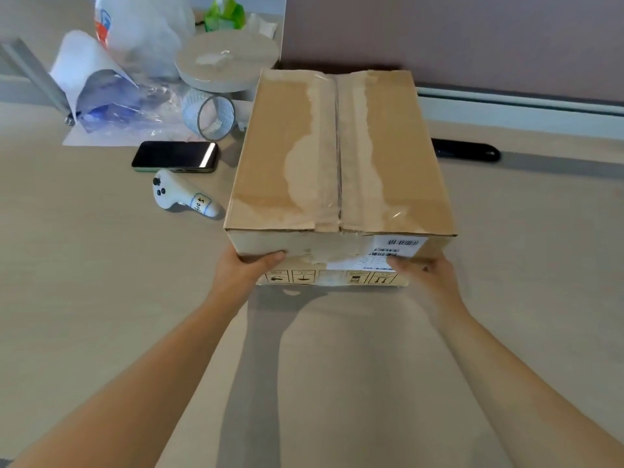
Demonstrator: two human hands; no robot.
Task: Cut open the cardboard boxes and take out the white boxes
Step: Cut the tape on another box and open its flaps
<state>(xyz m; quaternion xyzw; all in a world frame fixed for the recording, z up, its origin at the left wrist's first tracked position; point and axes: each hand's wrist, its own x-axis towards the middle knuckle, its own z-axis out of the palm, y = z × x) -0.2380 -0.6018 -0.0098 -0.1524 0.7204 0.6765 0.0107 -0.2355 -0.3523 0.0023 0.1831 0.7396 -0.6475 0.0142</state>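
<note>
We take this for an office: a beige desk (84, 298) against a partition (472, 38), with phone (175, 156) and controller (184, 194).

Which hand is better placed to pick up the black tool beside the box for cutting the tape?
Probably the right hand. The black tool lies right of the cardboard box, on that hand's side. The left hand would have to cross over the box.

beige table (101, 298), cardboard box (337, 157), phone (174, 156), controller (184, 194)
</note>
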